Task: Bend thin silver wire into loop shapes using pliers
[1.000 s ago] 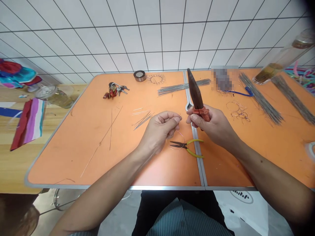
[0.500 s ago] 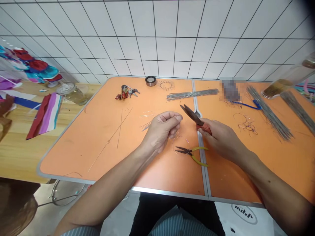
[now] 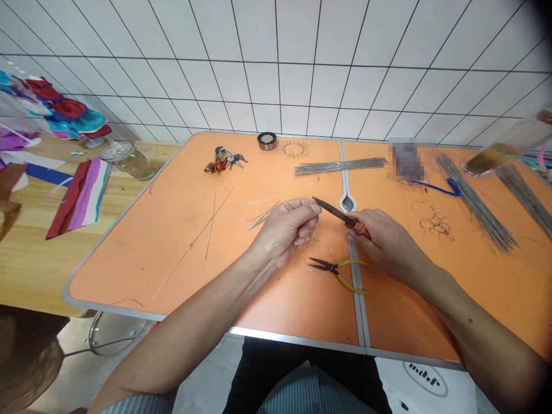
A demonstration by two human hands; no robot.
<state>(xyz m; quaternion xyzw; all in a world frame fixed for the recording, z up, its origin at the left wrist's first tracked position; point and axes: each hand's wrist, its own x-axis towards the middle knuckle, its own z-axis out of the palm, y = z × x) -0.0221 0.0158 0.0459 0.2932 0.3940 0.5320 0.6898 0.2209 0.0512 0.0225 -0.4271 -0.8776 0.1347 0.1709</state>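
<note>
My left hand (image 3: 291,227) is closed in a pinch, with a thin wire loop (image 3: 332,250) hanging below its fingers. In my right hand (image 3: 382,237) are dark-jawed pliers (image 3: 333,210) with red handles. Their jaws are together and their tips meet the left fingertips; whatever lies between the tips is too fine to make out. Needle-nose pliers (image 3: 344,263) with yellow handles lie under the hanging loop, across the table's metal seam. Several short wires (image 3: 261,217) rest on the table just beyond my left wrist.
On the orange table (image 3: 129,253) lie keys (image 3: 225,160), a tape roll (image 3: 267,141), a wire ring (image 3: 294,149) and wire bundles (image 3: 340,167) (image 3: 476,201). Tangled wire (image 3: 435,224) sits right of my hands. A glass jar (image 3: 127,160) stands on the wooden surface at left.
The red-handled pliers have gone from spread jaws to closed ones, and their tips have come to the left fingertips. My left hand has barely moved.
</note>
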